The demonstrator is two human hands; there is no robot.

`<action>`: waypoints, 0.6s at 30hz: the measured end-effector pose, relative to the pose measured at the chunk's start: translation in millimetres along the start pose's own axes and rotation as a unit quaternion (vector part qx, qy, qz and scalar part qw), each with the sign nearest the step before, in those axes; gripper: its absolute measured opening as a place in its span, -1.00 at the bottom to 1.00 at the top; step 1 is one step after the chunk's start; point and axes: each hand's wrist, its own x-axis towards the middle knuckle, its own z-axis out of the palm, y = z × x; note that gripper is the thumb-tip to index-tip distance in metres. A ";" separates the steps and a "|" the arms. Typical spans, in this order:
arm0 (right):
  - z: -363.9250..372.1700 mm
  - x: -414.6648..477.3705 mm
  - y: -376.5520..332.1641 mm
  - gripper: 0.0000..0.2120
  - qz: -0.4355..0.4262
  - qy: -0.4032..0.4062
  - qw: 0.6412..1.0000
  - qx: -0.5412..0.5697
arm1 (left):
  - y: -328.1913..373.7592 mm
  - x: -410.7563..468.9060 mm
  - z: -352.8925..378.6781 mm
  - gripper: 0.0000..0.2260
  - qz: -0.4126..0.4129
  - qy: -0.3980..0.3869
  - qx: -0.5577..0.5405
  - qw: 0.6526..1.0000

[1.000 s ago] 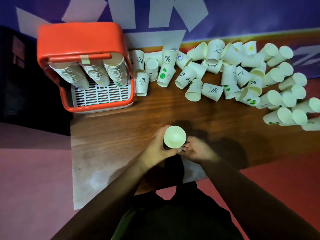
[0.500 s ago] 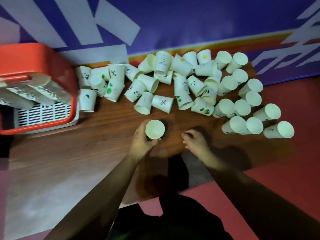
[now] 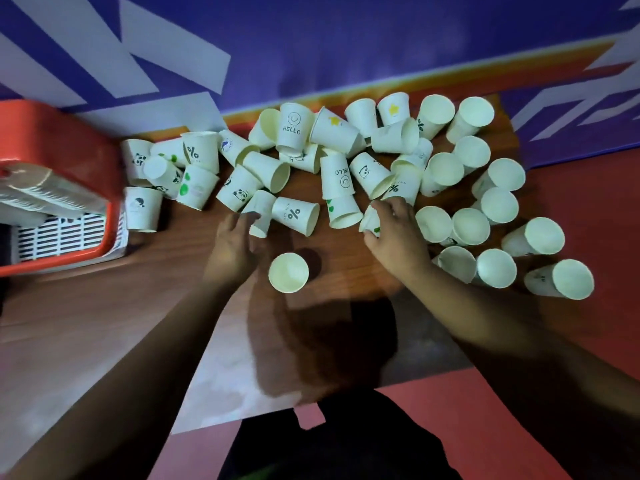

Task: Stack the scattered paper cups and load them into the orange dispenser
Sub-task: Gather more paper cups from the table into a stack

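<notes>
Many white paper cups [image 3: 334,133] lie scattered across the far half of the wooden table [image 3: 104,323], some printed, several upright at the right. One cup [image 3: 288,272] stands upright alone between my hands. My left hand [image 3: 232,247] has its fingers spread, the tips touching a cup lying on its side [image 3: 260,209]. My right hand [image 3: 398,237] is closed around a cup with a green mark [image 3: 370,223], partly hidden under my fingers. The orange dispenser [image 3: 69,258] sits at the far left and holds slanted stacks of cups [image 3: 52,195].
A purple wall with white shapes [image 3: 311,46] rises right behind the cups. The table's right edge runs next to the outermost cups, with red floor [image 3: 588,202] beyond. The near table edge is by my body.
My left hand has let go of the upright cup, which now stands on the table. Both hands have moved forward to the scattered cups. The view has swung right.
</notes>
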 end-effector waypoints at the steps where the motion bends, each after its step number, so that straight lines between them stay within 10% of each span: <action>1: 1.4 5.4 2.1 -0.45 -0.004 -0.022 1.000 -0.020 | 8.7 14.0 -2.2 -0.47 0.017 -0.011 0.006 1.000; 10: 21.8 19.2 7.0 -0.41 0.009 -0.072 0.992 -0.103 | 37.1 76.8 29.8 -0.30 0.086 -0.161 0.133 0.974; 18: 27.1 5.9 4.6 -0.40 0.033 -0.057 0.996 -0.063 | 27.4 73.8 35.6 -0.35 0.112 -0.097 0.104 0.983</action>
